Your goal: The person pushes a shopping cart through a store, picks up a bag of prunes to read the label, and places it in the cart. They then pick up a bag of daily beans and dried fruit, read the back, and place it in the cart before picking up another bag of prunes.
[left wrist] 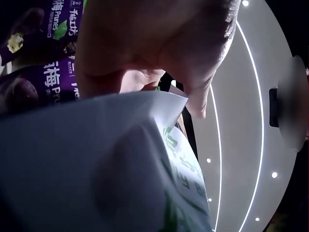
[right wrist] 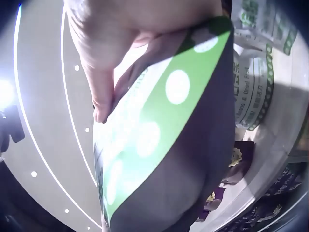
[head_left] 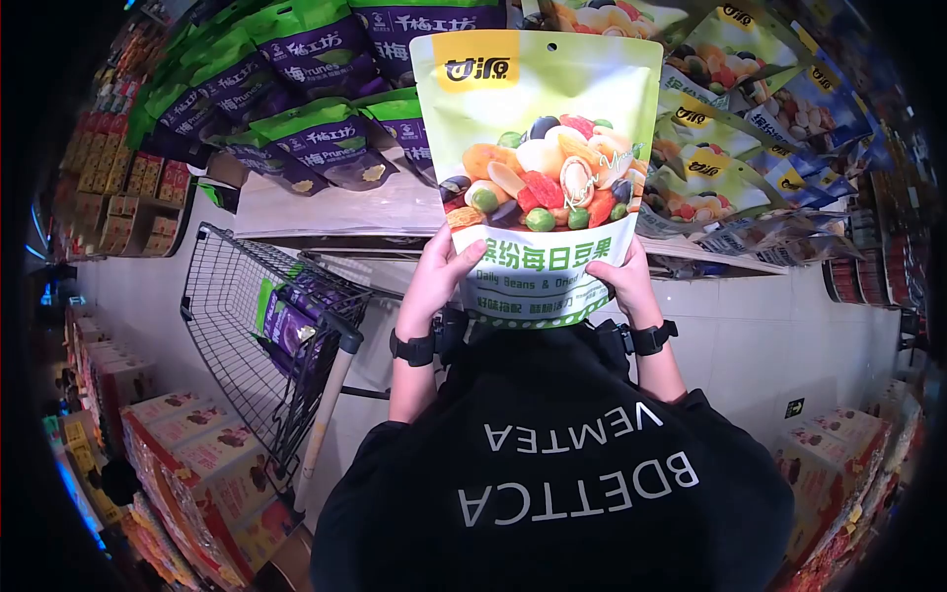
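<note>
While the left hand [head_left: 437, 281] pinches one bottom corner of the snack bag [head_left: 541, 148] and the right hand [head_left: 628, 283] pinches the other, thumbs on the front, the bag stands upright in the air before the shelf [head_left: 326, 209]. It looks light and soft, with glossy film that could slip and contents that could crush, so the flat lower corners seem the safest hold. Purple prune bags [head_left: 316, 59] lie on the shelf, and a wire cart [head_left: 247, 326] stands to the left.
</note>
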`<state>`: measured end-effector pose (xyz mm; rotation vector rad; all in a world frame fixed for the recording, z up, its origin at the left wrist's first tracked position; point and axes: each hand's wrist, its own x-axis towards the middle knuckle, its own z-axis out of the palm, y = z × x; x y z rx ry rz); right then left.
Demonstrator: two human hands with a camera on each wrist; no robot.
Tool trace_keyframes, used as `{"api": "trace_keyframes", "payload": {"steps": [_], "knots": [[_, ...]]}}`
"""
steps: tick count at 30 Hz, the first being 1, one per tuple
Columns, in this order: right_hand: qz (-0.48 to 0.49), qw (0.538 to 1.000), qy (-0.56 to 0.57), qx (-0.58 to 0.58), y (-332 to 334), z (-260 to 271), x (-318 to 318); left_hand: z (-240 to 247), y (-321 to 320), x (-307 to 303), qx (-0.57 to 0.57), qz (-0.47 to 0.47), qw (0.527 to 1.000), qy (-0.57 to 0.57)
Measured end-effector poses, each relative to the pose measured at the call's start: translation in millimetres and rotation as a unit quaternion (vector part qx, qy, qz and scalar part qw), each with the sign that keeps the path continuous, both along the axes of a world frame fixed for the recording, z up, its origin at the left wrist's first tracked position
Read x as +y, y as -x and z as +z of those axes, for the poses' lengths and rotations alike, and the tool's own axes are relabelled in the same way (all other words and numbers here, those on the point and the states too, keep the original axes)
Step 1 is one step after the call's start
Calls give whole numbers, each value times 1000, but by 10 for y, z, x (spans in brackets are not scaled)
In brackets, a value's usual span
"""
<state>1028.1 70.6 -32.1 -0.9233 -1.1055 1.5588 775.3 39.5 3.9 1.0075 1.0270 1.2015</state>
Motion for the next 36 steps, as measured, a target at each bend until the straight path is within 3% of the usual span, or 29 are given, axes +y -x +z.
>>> {"api": "trace_keyframes", "payload": {"steps": [3,15,17,22,28,32,34,36], "knots": [[15,1000,8,-2,47,54,-73,-178,168,-81,-73,-12,997,17],[-37,998,17,-53,94,222,-217,-51,213,-170,-54,17,998,26],[-35,998,29,-51,86,225,-235,-160,221,-234,-37,-55,997,44],[-53,998,24,-24,83,258,-256,-176,62,-326,-1,25,999,22],[-52,998,20,-14,75,261,-261,-182,88,-344,40,47,998,30],[-45,999,11,-12,100,387,-299,-203,114,-357,-17,73,996,54],[-45,999,4,-9,90,405,-319,-194,151,-362,51,69,996,24],[-45,999,7,-25,65,406,-331,-138,132,-360,-11,77,997,14]]}}
